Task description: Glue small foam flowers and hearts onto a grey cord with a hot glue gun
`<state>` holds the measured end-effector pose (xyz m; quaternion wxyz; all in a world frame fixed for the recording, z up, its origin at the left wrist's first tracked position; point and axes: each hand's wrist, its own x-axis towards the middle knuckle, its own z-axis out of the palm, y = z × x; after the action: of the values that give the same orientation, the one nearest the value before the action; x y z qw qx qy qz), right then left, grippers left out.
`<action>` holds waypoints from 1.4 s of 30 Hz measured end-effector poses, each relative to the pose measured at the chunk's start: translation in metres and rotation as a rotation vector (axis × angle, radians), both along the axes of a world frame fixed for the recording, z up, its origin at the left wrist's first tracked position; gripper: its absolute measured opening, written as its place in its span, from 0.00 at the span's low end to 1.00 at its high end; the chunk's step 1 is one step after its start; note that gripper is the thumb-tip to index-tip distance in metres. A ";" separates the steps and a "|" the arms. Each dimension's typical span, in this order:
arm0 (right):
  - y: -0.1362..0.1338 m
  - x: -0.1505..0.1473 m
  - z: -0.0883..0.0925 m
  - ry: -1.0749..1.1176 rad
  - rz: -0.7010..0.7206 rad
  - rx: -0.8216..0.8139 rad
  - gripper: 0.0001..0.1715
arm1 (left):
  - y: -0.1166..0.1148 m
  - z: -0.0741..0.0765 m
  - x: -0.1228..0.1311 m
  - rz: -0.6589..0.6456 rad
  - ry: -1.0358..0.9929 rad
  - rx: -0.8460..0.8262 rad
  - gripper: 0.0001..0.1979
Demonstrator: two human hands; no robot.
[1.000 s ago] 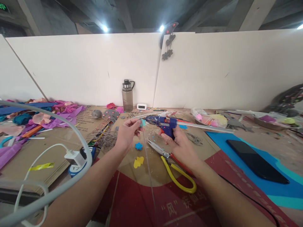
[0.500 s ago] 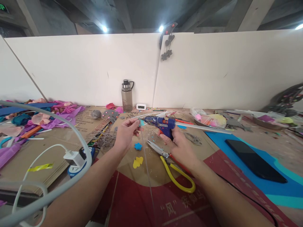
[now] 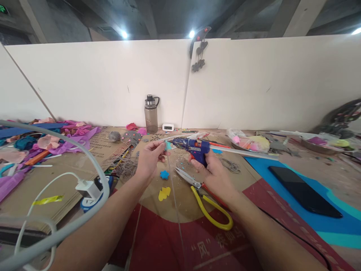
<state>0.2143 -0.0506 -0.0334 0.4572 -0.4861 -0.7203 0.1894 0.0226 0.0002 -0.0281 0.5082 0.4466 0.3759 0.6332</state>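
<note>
My right hand (image 3: 212,167) is closed round the handle of a blue hot glue gun (image 3: 197,149), with a long clear glue stick (image 3: 245,152) jutting out of its back. The gun's nozzle points left at a small light-blue cutout (image 3: 168,145), which my left hand (image 3: 150,156) pinches between thumb and fingers. Whether the nozzle touches the cutout I cannot tell. Below the hands lie a blue flower cutout (image 3: 164,174) and yellow heart cutouts (image 3: 164,193). Scissors with yellow handles (image 3: 210,214) rest beneath my right hand.
A water bottle (image 3: 151,116) and a small digital clock (image 3: 168,127) stand by the white partition. A phone (image 3: 304,192) lies on blue sheets at right. Grey cord (image 3: 124,167), a power strip (image 3: 91,203) and colourful scraps (image 3: 47,143) are on the left. A pale cable arches across the lower left.
The glue gun has shifted very slightly to the right, a little away from the pinched cutout. Otherwise both hands hold nearly the same place.
</note>
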 end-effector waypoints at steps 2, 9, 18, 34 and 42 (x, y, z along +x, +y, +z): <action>0.000 0.000 0.000 -0.001 0.006 0.006 0.24 | 0.000 0.000 0.000 0.005 -0.003 0.000 0.14; 0.001 0.000 0.000 -0.031 -0.006 -0.007 0.22 | 0.001 -0.001 -0.001 0.001 0.014 0.011 0.13; -0.001 0.000 0.000 -0.042 -0.029 -0.009 0.21 | 0.002 -0.001 -0.001 -0.002 0.000 0.002 0.14; -0.003 0.000 0.005 -0.049 -0.027 0.000 0.24 | 0.001 -0.001 -0.001 0.012 0.025 0.010 0.13; -0.002 -0.001 0.003 -0.034 -0.018 -0.008 0.22 | 0.001 -0.001 -0.001 0.000 0.041 0.006 0.14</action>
<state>0.2129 -0.0530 -0.0304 0.4447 -0.4974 -0.7228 0.1799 0.0217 0.0008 -0.0292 0.4992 0.4608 0.3844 0.6250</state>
